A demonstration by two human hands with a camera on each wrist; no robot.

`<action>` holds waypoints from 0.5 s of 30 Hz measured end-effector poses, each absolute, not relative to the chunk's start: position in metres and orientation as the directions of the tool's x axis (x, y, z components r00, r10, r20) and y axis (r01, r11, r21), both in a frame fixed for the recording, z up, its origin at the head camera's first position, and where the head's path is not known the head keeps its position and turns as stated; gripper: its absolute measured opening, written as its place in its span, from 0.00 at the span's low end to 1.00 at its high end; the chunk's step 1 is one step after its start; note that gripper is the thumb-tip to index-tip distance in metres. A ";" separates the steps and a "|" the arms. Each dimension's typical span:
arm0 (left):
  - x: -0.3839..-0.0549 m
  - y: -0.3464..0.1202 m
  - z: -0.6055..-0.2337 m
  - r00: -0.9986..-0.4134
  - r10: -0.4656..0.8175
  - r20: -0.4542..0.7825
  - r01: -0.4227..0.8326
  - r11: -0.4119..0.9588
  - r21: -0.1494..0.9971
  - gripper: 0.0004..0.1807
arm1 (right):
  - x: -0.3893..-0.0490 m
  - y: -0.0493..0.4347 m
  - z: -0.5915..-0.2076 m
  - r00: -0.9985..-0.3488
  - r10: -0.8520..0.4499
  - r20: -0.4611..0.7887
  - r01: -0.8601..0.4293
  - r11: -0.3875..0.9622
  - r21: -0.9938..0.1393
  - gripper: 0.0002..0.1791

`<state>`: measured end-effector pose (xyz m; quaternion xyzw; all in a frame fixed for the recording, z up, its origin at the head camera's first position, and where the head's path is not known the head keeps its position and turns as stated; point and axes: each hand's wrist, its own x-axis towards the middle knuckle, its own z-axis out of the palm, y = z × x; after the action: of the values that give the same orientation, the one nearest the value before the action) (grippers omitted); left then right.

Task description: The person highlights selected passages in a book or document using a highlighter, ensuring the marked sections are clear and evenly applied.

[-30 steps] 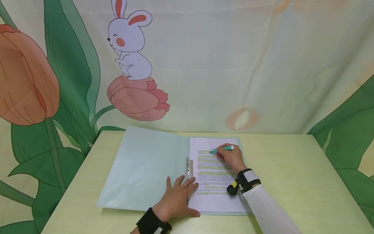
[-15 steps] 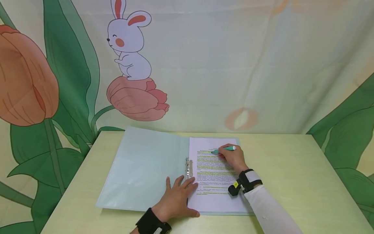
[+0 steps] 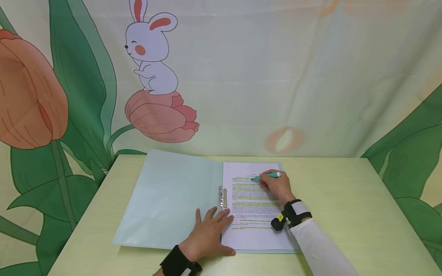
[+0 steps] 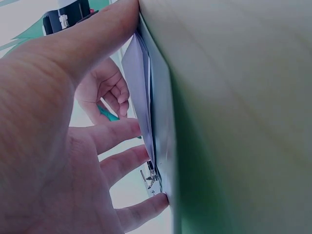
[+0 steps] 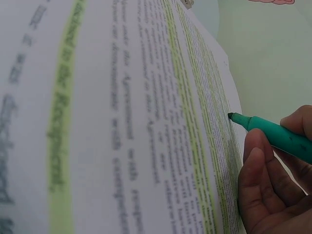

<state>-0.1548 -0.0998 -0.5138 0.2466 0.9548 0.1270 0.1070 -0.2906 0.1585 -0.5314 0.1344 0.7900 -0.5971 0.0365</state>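
Note:
My right hand [image 3: 277,186] pinches a green highlighter [image 5: 278,137], its dark tip at the upper lines of a printed page [image 3: 255,237]. Many text lines on that page carry yellow-green marking, seen close up in the right wrist view. The page lies in the right half of an open pale blue folder [image 3: 172,199]. With fingers spread, my left hand [image 3: 208,235] rests across the folder's spine and the page's lower left edge. In the left wrist view its thumb and fingertips touch the sheets and folder edge. A metal clip [image 3: 221,197] sits at the spine, just above the left fingers.
The folder lies on a light wooden table [image 3: 345,207]. Its left cover rises slightly off the tabletop. Behind stands a cloth backdrop [image 3: 241,76] printed with a rabbit and tulips. Each wrist wears a black strap; a small camera [image 3: 277,223] juts from the right one.
The right hand and highlighter have slid a little to the right along an upper text line. The left hand keeps its place on the folder.

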 end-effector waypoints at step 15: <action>-0.155 -0.099 -0.514 -0.857 0.494 -0.147 0.438 0.848 0.297 0.53 | -0.290 0.166 -0.533 -0.962 0.176 -0.208 0.250 0.266 -0.931 0.14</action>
<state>-0.1548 -0.0988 -0.5136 0.2439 0.9551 0.1276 0.1095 -0.2901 0.1663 -0.5329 0.1337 0.7949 -0.5910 0.0313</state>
